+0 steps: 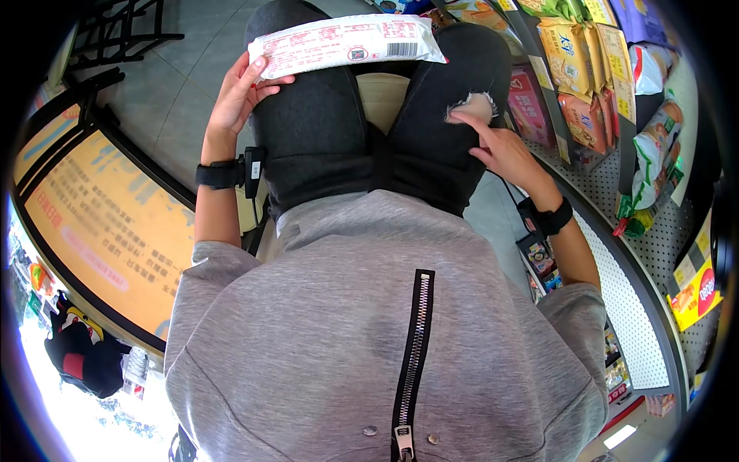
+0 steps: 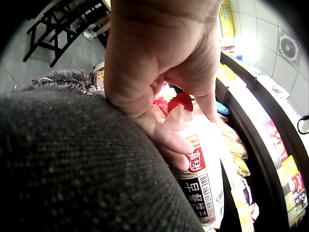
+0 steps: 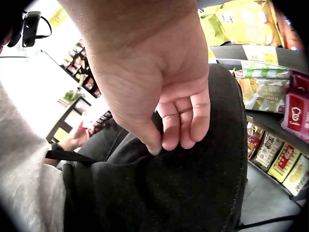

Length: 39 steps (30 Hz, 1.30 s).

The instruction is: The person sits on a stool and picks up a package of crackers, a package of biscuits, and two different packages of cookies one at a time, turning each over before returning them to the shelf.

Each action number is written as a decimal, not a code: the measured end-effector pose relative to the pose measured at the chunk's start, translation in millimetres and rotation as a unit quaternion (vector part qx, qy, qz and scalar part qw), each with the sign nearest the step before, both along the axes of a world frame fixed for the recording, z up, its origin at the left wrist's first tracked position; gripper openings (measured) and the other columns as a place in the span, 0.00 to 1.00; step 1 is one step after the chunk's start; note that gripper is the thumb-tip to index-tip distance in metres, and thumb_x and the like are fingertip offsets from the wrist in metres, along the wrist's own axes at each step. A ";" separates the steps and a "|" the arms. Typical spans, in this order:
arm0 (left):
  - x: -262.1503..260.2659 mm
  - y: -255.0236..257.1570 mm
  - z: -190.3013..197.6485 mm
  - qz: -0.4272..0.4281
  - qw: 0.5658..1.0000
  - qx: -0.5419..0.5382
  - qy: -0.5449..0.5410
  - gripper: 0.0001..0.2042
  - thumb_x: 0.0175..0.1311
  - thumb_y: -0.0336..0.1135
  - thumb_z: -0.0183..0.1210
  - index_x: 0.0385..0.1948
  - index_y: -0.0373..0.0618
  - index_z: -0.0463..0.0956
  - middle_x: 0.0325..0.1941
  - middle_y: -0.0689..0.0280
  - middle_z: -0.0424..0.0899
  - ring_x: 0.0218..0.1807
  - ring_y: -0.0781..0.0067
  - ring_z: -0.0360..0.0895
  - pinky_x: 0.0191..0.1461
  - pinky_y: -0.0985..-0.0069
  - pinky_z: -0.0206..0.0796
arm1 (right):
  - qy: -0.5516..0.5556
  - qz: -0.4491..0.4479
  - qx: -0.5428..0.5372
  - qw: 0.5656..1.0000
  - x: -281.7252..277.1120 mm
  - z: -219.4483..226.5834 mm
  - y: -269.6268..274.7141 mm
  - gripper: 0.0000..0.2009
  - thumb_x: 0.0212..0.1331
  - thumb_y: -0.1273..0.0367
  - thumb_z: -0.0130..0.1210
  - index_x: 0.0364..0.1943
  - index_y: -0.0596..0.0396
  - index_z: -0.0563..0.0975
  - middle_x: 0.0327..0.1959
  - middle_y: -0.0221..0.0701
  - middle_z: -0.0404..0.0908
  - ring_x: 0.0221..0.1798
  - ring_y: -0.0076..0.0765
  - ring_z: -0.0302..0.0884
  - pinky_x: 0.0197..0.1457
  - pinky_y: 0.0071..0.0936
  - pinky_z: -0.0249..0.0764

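A long white packet of breakfast biscuits [image 1: 331, 46] lies crosswise above the knees in the head view, its printed side with a barcode facing up. My left hand [image 1: 240, 94] grips its left end, with the thumb on top. In the left wrist view, that hand [image 2: 159, 63] has its fingers around the crimped end of the biscuit packet [image 2: 200, 188], whose dark label reads "BREAKFAST". My right hand [image 1: 506, 152] rests on the right thigh beside the torn jeans knee. Its fingers hang loosely bent and hold nothing in the right wrist view [image 3: 159, 92].
Store shelves [image 1: 627, 254] with bagged snacks [image 1: 573, 58] curve along the right side. At left stands a table with a yellow printed top [image 1: 108, 223], and folding black chairs or racks [image 1: 115, 38] are behind it. A plush black toy [image 1: 81, 346] sits at lower left.
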<state>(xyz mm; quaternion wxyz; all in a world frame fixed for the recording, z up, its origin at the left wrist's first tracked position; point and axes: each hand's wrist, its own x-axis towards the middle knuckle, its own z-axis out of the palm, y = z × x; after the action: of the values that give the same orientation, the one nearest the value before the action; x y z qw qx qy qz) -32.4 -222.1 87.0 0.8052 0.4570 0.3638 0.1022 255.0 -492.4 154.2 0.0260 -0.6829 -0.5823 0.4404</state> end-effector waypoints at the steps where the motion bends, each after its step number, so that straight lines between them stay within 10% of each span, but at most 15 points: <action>1: 0.2 -0.2 0.1 0.008 1.000 -0.006 -0.009 0.23 0.59 0.44 0.49 0.49 0.35 0.60 0.42 0.56 0.75 0.40 0.69 0.77 0.38 0.84 0.71 | 0.000 0.000 0.000 1.000 0.3 -1.5 -0.4 0.23 0.43 0.73 0.55 0.47 0.45 0.64 0.23 0.38 0.74 0.29 0.47 0.72 0.31 0.37 0.66; 22: -0.1 -0.9 -0.6 0.012 1.000 0.000 0.004 0.22 0.60 0.43 0.48 0.49 0.35 0.60 0.42 0.55 0.75 0.39 0.68 0.77 0.38 0.84 0.71 | -0.256 -0.031 0.000 0.966 3.0 -8.8 -15.3 0.27 0.38 0.52 0.59 0.39 0.53 0.64 0.16 0.41 0.74 0.23 0.48 0.74 0.25 0.36 0.69; 31: 0.5 -0.6 -0.6 0.012 1.000 -0.005 0.002 0.22 0.60 0.43 0.48 0.49 0.35 0.60 0.42 0.55 0.75 0.39 0.68 0.77 0.38 0.84 0.71 | -0.107 -0.038 -0.004 0.993 4.7 -10.2 -10.4 0.14 0.41 0.62 0.59 0.27 0.57 0.72 0.20 0.41 0.74 0.27 0.49 0.72 0.29 0.38 0.67; 39: -0.8 -0.3 -2.0 0.010 1.000 -0.003 0.002 0.22 0.60 0.43 0.48 0.49 0.35 0.60 0.42 0.56 0.75 0.40 0.68 0.77 0.38 0.84 0.71 | 0.249 -0.165 -0.252 0.920 8.6 -18.9 9.6 0.09 0.54 0.66 0.51 0.31 0.59 0.71 0.08 0.26 0.67 0.12 0.17 0.65 0.14 0.14 0.58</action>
<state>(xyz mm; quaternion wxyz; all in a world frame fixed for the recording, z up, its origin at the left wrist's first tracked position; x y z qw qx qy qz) -33.2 -222.5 85.0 0.8049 0.4509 0.3701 0.1087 263.6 -482.8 135.3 0.0693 -0.6216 -0.3059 0.7178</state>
